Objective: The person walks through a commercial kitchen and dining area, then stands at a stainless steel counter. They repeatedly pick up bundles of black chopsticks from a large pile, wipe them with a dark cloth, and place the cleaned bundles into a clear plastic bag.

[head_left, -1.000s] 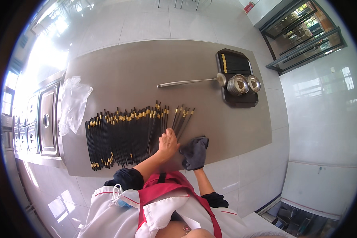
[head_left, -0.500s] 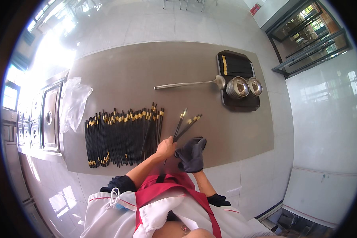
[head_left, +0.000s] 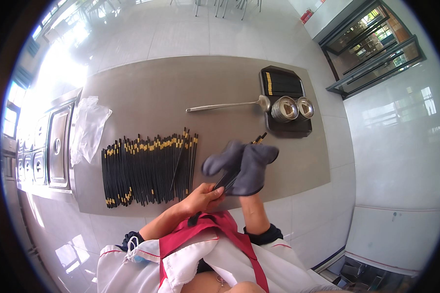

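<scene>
My left hand (head_left: 204, 197) is closed round the near ends of a few black chopsticks (head_left: 227, 179) with gold bands. A dark grey cloth (head_left: 253, 168) covers my right hand and is folded about the middle of these chopsticks; the fingers under it are hidden. The gold-banded ends stick out past the cloth, pointing away and to the right. Left of my hands, a wide row of black chopsticks (head_left: 149, 171) lies side by side on the table, most with their gold bands at the far end and some reversed.
On the brown-grey table (head_left: 181, 78) lie a long steel ladle (head_left: 225, 105) and a dark tray (head_left: 283, 128) with more chopsticks and stacked steel bowls (head_left: 284, 109). A crumpled clear plastic bag (head_left: 90, 128) is at the left edge, beside a steel counter with lidded pans (head_left: 61, 146).
The cloth has moved up and over the held chopsticks, now covering most of their length. My left hand has come slightly nearer to me, keeping hold of the near ends.
</scene>
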A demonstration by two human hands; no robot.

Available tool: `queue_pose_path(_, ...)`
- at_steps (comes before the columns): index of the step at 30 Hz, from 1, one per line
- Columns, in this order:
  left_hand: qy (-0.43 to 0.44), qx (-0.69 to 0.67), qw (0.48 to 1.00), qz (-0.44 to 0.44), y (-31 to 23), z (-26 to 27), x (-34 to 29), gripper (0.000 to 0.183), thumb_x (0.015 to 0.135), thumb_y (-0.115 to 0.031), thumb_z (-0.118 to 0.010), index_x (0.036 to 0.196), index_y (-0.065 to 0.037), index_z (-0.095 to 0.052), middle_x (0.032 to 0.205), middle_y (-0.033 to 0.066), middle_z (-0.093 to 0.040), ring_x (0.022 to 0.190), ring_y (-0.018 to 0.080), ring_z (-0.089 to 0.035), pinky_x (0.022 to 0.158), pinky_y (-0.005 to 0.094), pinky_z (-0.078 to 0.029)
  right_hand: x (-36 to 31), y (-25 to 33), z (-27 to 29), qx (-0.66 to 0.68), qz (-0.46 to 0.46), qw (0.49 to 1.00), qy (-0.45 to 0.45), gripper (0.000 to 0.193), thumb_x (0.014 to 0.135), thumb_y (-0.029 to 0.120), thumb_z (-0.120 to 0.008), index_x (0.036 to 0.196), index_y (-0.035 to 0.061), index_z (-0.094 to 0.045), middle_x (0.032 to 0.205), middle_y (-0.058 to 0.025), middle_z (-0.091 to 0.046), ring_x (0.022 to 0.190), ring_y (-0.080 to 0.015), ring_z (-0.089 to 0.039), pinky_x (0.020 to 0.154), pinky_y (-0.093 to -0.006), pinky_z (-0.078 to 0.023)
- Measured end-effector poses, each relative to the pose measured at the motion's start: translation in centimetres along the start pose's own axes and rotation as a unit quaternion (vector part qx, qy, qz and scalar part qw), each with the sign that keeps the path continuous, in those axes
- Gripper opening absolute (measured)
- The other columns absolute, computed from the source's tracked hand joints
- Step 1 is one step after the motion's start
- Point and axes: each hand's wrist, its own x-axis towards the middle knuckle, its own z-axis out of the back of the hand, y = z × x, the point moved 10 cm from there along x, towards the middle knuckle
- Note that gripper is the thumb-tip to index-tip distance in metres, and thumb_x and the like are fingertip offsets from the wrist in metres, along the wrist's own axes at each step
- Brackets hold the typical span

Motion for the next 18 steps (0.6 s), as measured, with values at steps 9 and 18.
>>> queue_pose_path(9,0.139,-0.05,0.989,-0.008,-2.8,-2.9,-4.6,0.038,0.102,-0.028,-0.046,0.126,0.002,-0.053,0.067,0.0009,-0.048,0.052,0.0077,-0.045,0.047,0.0202,-0.036,1.3,5.8,-2.3,-0.211,0.096,0.969,-0.083,0.022,0.092,0.017,-0.05,0.08,-0.0002,-0.056,0.073,-0.0085,-0.052,0.063,-0.0202,-0.051,0.065,-0.0332,-0.043)
queue_pose_path(18,0.164,-0.096,0.982,-0.01,-3.2,-2.4,-6.9,0.032,0.104,-0.023,-0.043,0.12,0.001,-0.055,0.064,-0.0019,-0.041,0.049,0.0045,-0.032,0.043,0.0199,-0.024,1.8,7.3,-6.7,-0.209,0.151,0.964,-0.06,0.045,0.098,0.045,-0.046,0.086,0.0026,-0.055,0.077,-0.009,-0.053,0.075,-0.0202,-0.054,0.071,-0.0345,-0.047)
